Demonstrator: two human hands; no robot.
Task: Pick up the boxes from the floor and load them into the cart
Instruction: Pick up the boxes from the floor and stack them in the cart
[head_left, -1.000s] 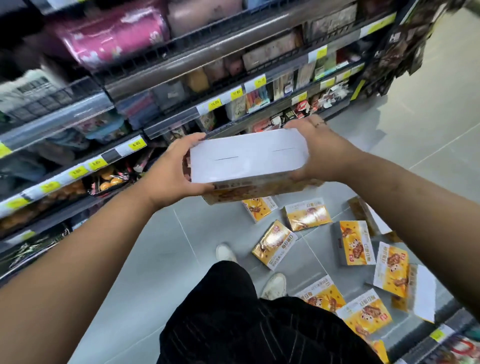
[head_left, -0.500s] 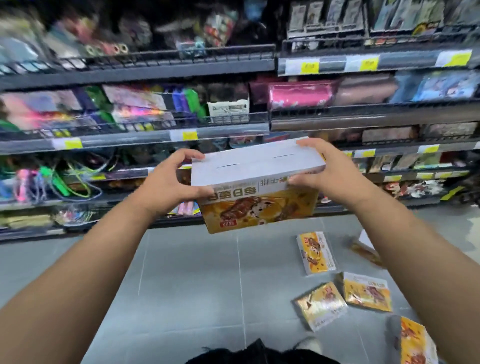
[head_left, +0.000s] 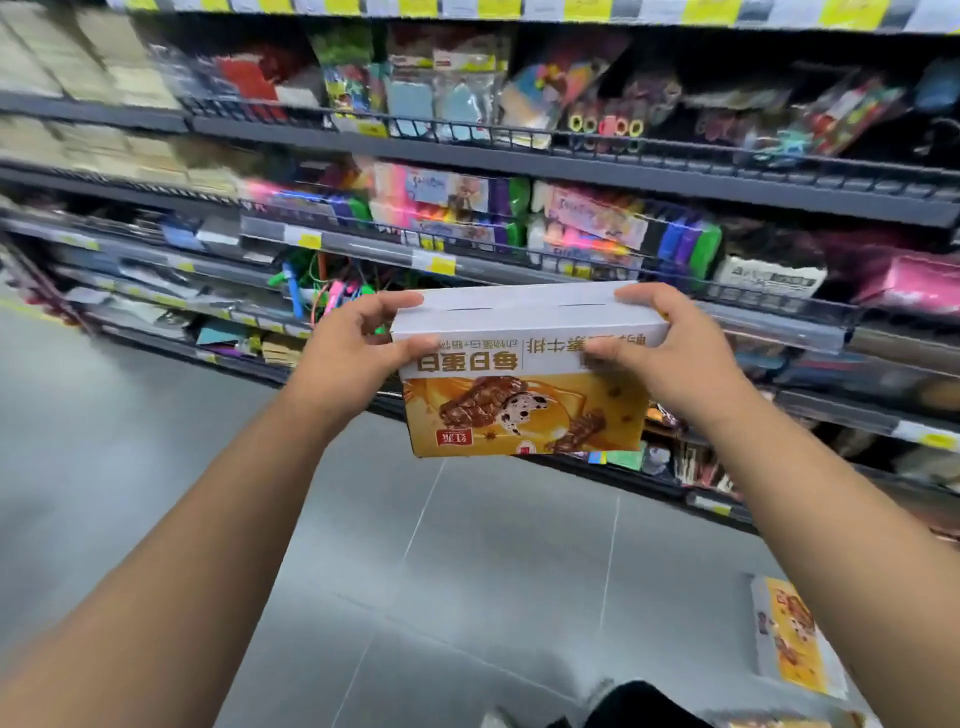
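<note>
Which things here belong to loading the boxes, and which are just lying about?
Job: yellow-and-white cardboard snack box, gripped by left hand and right hand; flat yellow box on the floor.
Lying about: grey metal shelves, colourful stationery packs, yellow price tags.

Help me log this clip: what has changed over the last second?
The view has swung up from the floor to the shelves, and the held box now shows its printed front below the white top. Most scattered boxes have left the view; a floor box remains at lower right. Unchanged: the left hand and the right hand still grip the held box by its ends.
</note>
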